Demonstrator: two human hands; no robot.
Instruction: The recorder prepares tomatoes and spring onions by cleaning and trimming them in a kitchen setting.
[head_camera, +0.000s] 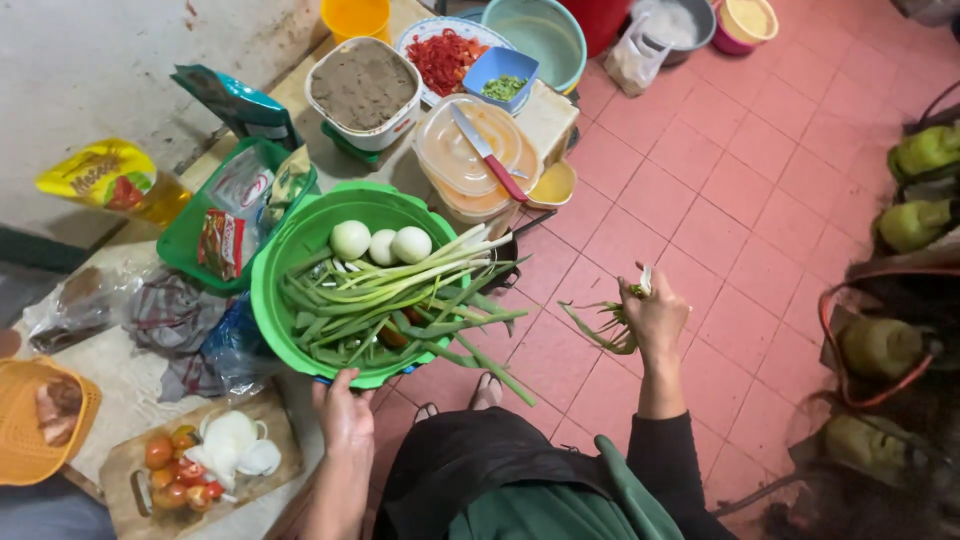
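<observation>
left hand: grips the near rim of the green basin, fingers curled over the edge, seemingly to steady it where it overhangs the counter edge.
right hand: held out over the pink tiled floor, well apart from the basin, closed around a small bunch of green trimmings that droop from the fist; it looks held clear so that scraps stay out of the basin.
spring onions: lie across the basin, white ends toward the far rim, leafy tips sticking out over the near right edge.
white bulbs: three round ones, resting together at the far side of the basin, touching the onion stalks.
knife: red handle, laid flat on the lid of a clear tub, just beyond the basin.
cutting board: at the near left, carrying small tomatoes and peeled white pieces.
orange basket: left edge, beside the board.
</observation>
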